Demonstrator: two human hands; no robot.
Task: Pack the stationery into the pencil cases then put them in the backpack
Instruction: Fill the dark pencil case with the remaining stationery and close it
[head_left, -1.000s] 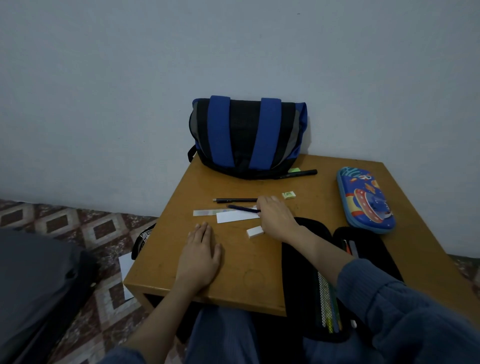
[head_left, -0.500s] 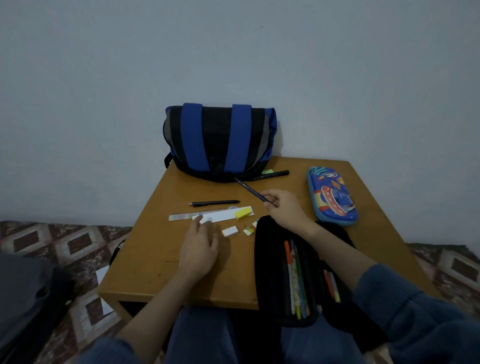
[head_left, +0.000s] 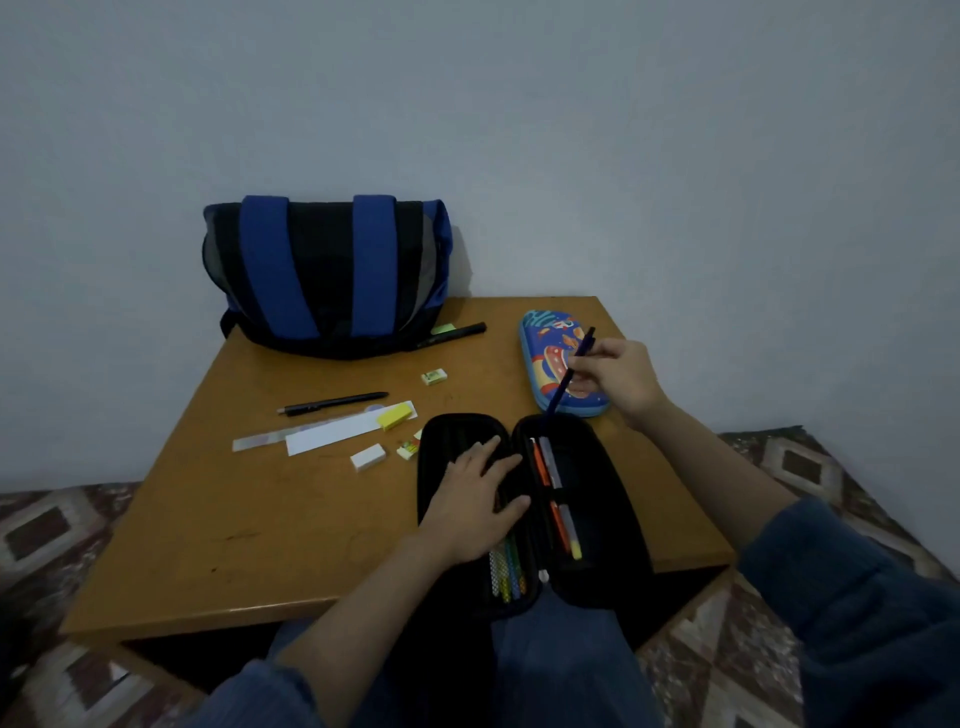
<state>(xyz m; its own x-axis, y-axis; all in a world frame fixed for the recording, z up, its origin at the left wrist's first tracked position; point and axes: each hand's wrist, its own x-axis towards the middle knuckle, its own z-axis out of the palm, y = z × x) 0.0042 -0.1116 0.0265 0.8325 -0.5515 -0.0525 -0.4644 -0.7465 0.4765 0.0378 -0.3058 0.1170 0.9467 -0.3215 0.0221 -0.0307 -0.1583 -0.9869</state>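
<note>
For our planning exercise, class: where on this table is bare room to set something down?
Widest: the table's near-left corner, bordered by white eraser, open black case and front edge. A narrower strip between backpack and black pen. Crowded: around the ruler.

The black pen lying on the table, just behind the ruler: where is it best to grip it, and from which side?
Pinch the black pen at mid-barrel, coming from above. It lies flat, running left to right, so the pinch closes across its thin width. The ruler sits close on its near side; the far side has bare table, so lean in from there.
</note>
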